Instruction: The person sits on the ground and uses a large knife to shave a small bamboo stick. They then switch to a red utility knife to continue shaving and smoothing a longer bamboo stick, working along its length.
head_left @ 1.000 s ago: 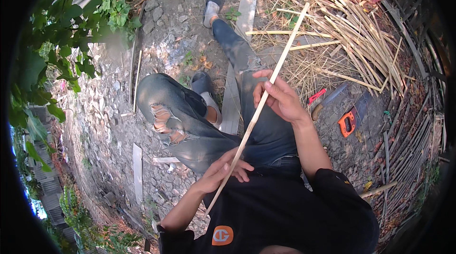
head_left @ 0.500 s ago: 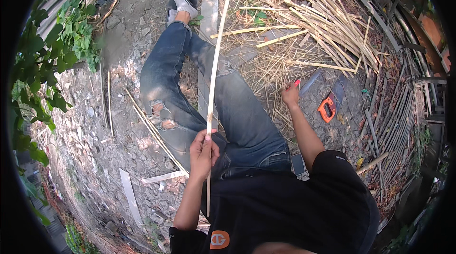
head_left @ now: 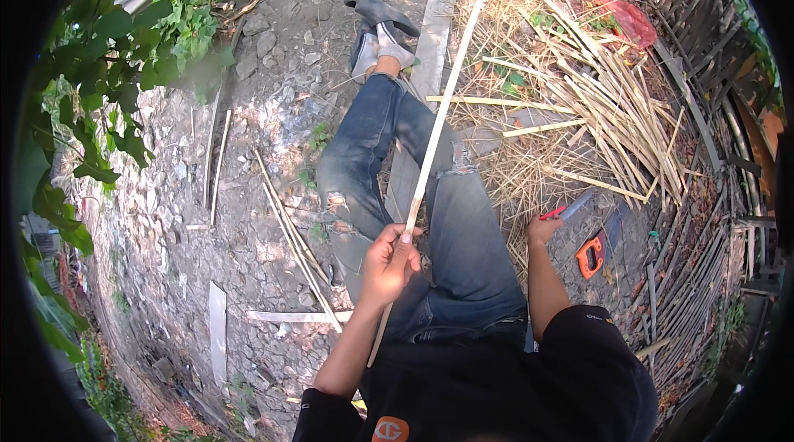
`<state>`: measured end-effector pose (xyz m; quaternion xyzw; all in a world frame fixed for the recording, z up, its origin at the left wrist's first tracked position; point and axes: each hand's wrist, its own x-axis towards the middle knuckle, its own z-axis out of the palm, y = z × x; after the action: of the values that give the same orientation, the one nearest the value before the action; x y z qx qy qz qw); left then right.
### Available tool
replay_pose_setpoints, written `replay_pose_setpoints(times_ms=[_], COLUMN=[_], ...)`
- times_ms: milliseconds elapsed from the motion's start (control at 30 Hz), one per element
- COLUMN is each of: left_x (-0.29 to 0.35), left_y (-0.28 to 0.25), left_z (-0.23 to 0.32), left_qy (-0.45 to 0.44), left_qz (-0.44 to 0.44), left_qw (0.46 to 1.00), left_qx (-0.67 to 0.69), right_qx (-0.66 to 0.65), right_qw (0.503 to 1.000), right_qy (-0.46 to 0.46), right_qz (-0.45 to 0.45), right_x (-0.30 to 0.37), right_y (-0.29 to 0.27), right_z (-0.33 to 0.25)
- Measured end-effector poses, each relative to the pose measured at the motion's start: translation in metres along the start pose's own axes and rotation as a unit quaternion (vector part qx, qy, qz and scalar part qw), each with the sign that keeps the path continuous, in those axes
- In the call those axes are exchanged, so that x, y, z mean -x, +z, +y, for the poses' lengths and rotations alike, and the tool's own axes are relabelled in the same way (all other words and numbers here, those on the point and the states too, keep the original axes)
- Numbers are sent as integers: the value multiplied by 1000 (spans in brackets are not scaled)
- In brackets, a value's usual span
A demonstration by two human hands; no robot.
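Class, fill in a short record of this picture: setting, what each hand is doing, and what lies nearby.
Setting: stony ground, person seated with legs out
Left hand: gripping a long pale bamboo strip
Right hand: at a thin red-handled tool on the ground; grip unclear
Nearby: small orange tool, pile of split bamboo slats

A crumpled red plastic bag (head_left: 627, 19) lies at the far right edge of the straw pile, beside the stick fence. I see no other packages, no labels, signs or screens around me.
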<state>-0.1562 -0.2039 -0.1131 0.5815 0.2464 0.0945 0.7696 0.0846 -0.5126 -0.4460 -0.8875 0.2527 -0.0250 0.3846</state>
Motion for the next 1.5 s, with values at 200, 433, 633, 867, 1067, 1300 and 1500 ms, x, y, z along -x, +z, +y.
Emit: replay_pose_setpoints(times_ms=[200,433,633,867,1067,1300,1500], left_x=[2,19,31,32,24,14,2], left_y=[-8,-9,-10,-16,-28,-39,-39], left_z=[-2,4,12,11,21,50,41], left_qy=[-1,57,78,90,121,118,126], left_qz=[17,11,23,57,91,99,75], left_qw=[1000,998,997,994,988,981,983], left_qx=[0,6,4,3,-26,-121,-113], right_qx=[-357,-487,-489,-450,-444,-448,-457], right_qw=[897,785,739,721,709,703,696], right_qy=[108,-24,-109,-182,-190,-188,-182], right_qz=[-237,-382,-450,-494,-514,-519,-523], right_x=[27,61,98,138,152,161,167], right_y=[-30,-68,-102,-118,-125,-129,-130], right_z=[-56,-177,-249,-267,-271,-275,-277])
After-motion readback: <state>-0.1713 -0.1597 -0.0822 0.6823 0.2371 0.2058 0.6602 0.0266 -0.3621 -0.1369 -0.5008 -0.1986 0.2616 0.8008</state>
